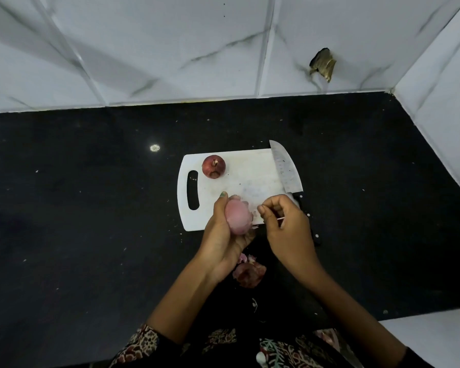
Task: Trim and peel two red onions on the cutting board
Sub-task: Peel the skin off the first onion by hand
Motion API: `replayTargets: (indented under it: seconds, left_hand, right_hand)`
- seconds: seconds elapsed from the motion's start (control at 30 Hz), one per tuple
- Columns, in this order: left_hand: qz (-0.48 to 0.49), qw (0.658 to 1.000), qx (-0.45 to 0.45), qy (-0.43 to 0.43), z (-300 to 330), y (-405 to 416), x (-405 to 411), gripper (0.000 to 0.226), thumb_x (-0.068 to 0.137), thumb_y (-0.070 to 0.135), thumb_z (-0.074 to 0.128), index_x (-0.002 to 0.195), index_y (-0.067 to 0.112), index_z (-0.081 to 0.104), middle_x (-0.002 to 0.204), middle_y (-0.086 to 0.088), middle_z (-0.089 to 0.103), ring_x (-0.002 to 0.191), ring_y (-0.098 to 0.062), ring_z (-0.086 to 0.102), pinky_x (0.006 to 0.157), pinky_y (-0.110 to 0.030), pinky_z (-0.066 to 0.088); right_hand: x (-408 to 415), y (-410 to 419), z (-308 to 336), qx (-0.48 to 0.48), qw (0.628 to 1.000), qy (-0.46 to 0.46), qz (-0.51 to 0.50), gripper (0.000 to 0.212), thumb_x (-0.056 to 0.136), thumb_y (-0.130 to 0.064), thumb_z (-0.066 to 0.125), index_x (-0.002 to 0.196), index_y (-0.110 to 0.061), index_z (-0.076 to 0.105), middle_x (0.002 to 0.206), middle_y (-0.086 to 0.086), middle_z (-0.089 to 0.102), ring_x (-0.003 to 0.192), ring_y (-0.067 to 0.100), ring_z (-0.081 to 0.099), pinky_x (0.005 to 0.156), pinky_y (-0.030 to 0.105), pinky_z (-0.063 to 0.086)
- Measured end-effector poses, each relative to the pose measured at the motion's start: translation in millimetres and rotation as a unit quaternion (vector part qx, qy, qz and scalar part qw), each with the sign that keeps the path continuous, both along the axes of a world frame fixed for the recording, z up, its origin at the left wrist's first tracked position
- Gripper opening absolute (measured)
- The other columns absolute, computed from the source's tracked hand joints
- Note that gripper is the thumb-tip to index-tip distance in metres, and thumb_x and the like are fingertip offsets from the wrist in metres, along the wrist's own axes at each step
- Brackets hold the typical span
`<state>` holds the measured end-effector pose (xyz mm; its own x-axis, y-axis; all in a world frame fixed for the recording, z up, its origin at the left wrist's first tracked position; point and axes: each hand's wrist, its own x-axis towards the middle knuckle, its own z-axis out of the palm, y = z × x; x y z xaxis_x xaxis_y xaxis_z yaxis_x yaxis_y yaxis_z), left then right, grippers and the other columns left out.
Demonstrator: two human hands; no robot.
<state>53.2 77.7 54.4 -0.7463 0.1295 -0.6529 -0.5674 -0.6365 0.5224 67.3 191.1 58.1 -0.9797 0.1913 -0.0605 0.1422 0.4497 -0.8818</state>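
Note:
My left hand [221, 235] grips a pale pink peeled onion [239, 218] just above the near edge of the white cutting board [250, 181]. My right hand [284, 221] hovers beside it, fingers curled, pinching a thin strip of onion skin [253, 214] at the onion's right side. A second red onion [213, 166], still in its dark skin, sits on the board's far left near the handle slot. A large knife [286, 171] lies along the board's right edge, its black handle partly hidden under my right hand.
A pile of reddish onion peels [248, 273] lies on the black countertop [91, 208] between my forearms. White tiled walls rise behind and to the right. A broken hole [323, 64] marks the back wall. The counter's front edge is near my body.

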Motion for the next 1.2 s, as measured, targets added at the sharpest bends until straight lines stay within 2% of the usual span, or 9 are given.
replayTargets:
  seconds: [0.13, 0.2, 0.27, 0.4, 0.63, 0.87, 1.07, 1.13, 1.2]
  left_hand:
    - [-0.004, 1.0, -0.016, 0.019, -4, -1, -1, 0.03, 0.098, 0.04, 0.045, 0.086, 0.017, 0.061, 0.077, 0.0, 0.068, 0.068, -0.013, 0.064, 0.072, -0.032, 0.046]
    - [-0.002, 0.999, -0.02, 0.026, -5, -2, -1, 0.033, 0.099, 0.04, 0.045, 0.087, 0.016, 0.065, 0.087, -0.005, 0.067, 0.087, -0.021, 0.064, 0.086, -0.038, 0.049]
    - [-0.004, 0.999, -0.031, 0.035, -2, -2, -1, 0.034, 0.1, 0.037, 0.044, 0.085, 0.015, 0.065, 0.085, -0.005, 0.066, 0.088, -0.021, 0.065, 0.096, -0.042, 0.048]
    - [-0.012, 0.996, -0.071, 0.045, 2, 1, -2, 0.035, 0.101, 0.029, 0.044, 0.073, 0.016, 0.059, 0.068, 0.001, 0.059, 0.066, -0.013, 0.058, 0.073, -0.03, 0.047]
    - [-0.008, 0.997, -0.065, 0.034, -4, -2, -4, 0.032, 0.095, 0.025, 0.049, 0.066, 0.019, 0.06, 0.066, -0.001, 0.052, 0.094, -0.032, 0.047, 0.081, -0.04, 0.04]
    - [-0.018, 0.998, -0.056, -0.002, -2, -1, -3, 0.034, 0.098, 0.029, 0.043, 0.069, 0.019, 0.056, 0.064, 0.001, 0.05, 0.055, -0.011, 0.049, 0.062, -0.027, 0.038]
    - [-0.002, 0.998, -0.058, 0.001, -4, -4, -6, 0.039, 0.096, 0.039, 0.05, 0.063, 0.021, 0.062, 0.063, 0.001, 0.051, 0.082, -0.027, 0.048, 0.087, -0.04, 0.04]
    - [-0.009, 0.999, -0.053, 0.006, -3, -4, -5, 0.036, 0.095, 0.039, 0.052, 0.065, 0.021, 0.06, 0.065, 0.002, 0.049, 0.083, -0.028, 0.048, 0.082, -0.038, 0.041]
    - [-0.021, 0.999, -0.048, 0.011, -1, -5, -4, 0.035, 0.095, 0.038, 0.051, 0.066, 0.021, 0.057, 0.064, 0.003, 0.051, 0.066, -0.016, 0.052, 0.069, -0.029, 0.044]
  right_hand:
    - [-1, 7, 11, -0.056, 0.997, -0.027, 0.033, 0.017, 0.091, -0.012, 0.059, 0.085, -0.027, 0.063, 0.082, -0.01, 0.067, 0.073, 0.007, 0.064, 0.067, 0.028, 0.055]
    - [1, 4, 18, -0.079, 0.994, -0.039, 0.071, 0.007, 0.087, -0.021, 0.066, 0.092, -0.025, 0.068, 0.093, -0.008, 0.068, 0.079, 0.009, 0.066, 0.07, 0.03, 0.057]
    - [3, 1, 22, -0.071, 0.993, -0.045, 0.083, 0.017, 0.076, -0.025, 0.077, 0.091, -0.023, 0.07, 0.097, -0.006, 0.067, 0.08, 0.007, 0.067, 0.071, 0.027, 0.057]
    - [1, 0, 29, -0.056, 0.995, -0.043, 0.077, 0.018, 0.067, -0.017, 0.083, 0.081, -0.014, 0.072, 0.084, -0.004, 0.069, 0.075, 0.005, 0.068, 0.07, 0.028, 0.058]
    - [-4, 4, 32, -0.051, 0.991, -0.059, 0.113, 0.021, 0.062, -0.022, 0.083, 0.078, -0.013, 0.074, 0.075, -0.004, 0.073, 0.072, 0.005, 0.069, 0.073, 0.03, 0.058]
    - [-3, 7, 26, -0.052, 0.994, -0.035, 0.089, 0.007, 0.072, -0.002, 0.073, 0.074, -0.009, 0.075, 0.071, 0.001, 0.073, 0.069, 0.013, 0.069, 0.069, 0.032, 0.058]
    - [5, 0, 27, -0.084, 0.991, -0.036, 0.095, 0.017, 0.069, -0.02, 0.082, 0.083, -0.015, 0.074, 0.079, -0.005, 0.074, 0.075, 0.006, 0.07, 0.072, 0.028, 0.058]
    - [4, -1, 26, -0.074, 0.993, -0.027, 0.086, 0.012, 0.069, -0.015, 0.081, 0.079, -0.014, 0.074, 0.076, -0.004, 0.073, 0.072, 0.007, 0.07, 0.07, 0.027, 0.058]
    - [2, 0, 25, -0.067, 0.994, -0.014, 0.088, 0.008, 0.071, -0.007, 0.077, 0.073, -0.013, 0.073, 0.072, -0.002, 0.073, 0.068, 0.01, 0.069, 0.067, 0.027, 0.057]
